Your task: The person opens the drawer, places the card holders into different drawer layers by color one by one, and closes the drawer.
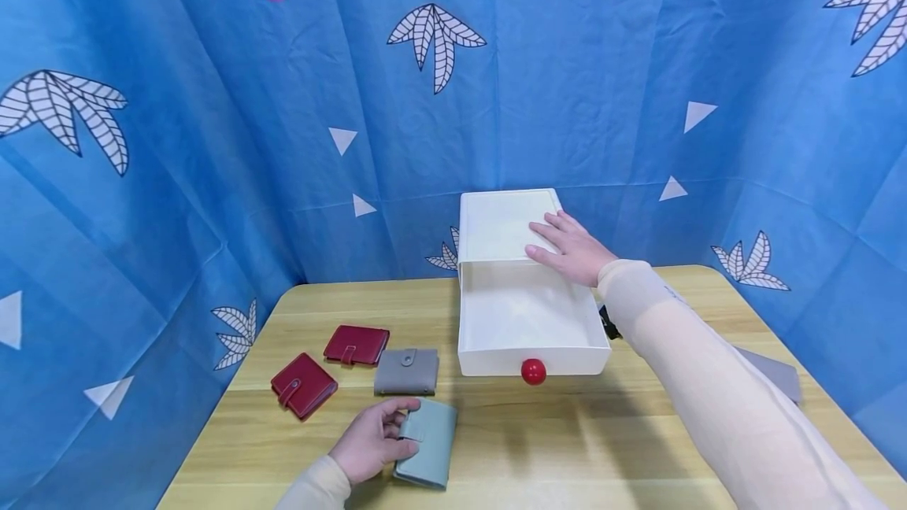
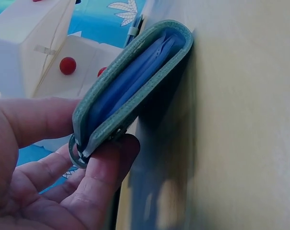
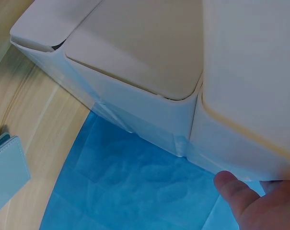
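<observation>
My left hand (image 1: 374, 441) pinches a pale green card holder (image 1: 431, 447) by its strap side, thumb on one face and fingers on the other. In the left wrist view its stitched edge and the translucent sleeves (image 2: 130, 91) inside show; it is tilted just off the table. My right hand (image 1: 570, 249) rests with fingers spread on the top of a white drawer unit (image 1: 496, 219). The unit's top drawer (image 1: 527, 313), with a round red knob (image 1: 534, 371), is pulled out, and its visible inside is bare. In the right wrist view the thumb (image 3: 236, 191) lies by the unit's edge.
Left of the drawer unit lie two dark red card holders (image 1: 357, 345) (image 1: 304, 386) and a grey one (image 1: 407, 372). A grey flat item (image 1: 771, 375) and a small black thing (image 1: 609, 323) lie to the right, partly behind my sleeve. A blue curtain (image 1: 588, 101) surrounds the wooden table (image 1: 510, 447).
</observation>
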`<state>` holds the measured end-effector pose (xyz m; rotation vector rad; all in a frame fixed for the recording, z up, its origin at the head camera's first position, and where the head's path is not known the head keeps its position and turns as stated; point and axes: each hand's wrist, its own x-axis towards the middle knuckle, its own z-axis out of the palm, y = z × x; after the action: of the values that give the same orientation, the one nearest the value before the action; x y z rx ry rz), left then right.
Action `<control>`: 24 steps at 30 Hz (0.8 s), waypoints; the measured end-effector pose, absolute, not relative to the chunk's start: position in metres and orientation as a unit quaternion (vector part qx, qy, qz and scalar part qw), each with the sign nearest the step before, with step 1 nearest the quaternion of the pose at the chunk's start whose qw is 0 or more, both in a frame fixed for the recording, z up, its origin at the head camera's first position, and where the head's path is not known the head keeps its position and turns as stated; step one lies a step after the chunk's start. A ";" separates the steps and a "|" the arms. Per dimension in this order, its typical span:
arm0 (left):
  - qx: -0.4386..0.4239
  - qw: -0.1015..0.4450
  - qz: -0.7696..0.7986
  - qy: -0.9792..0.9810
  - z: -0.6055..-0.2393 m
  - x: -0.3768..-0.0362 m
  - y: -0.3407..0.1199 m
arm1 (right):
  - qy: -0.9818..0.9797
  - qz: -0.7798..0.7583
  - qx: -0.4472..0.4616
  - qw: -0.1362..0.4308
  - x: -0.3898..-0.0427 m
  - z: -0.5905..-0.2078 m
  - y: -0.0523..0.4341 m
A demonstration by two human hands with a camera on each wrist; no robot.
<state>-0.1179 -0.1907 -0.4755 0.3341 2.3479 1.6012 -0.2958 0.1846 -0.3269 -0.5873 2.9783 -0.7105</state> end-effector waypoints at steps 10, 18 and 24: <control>0.098 0.112 0.569 0.809 -0.469 -0.117 -0.191 | 0.956 -0.225 -0.190 0.009 -0.296 -0.327 0.185; 0.064 0.103 0.601 0.790 -0.458 -0.117 -0.195 | 0.955 -0.228 -0.192 0.003 -0.297 -0.328 0.185; 0.059 0.085 0.626 0.773 -0.450 -0.116 -0.196 | 0.954 -0.230 -0.193 -0.006 -0.297 -0.329 0.184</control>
<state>-0.1162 -0.1958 -0.4505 0.1767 2.3046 1.8686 -0.2966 0.1843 -0.3286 -0.6086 3.0071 -0.7256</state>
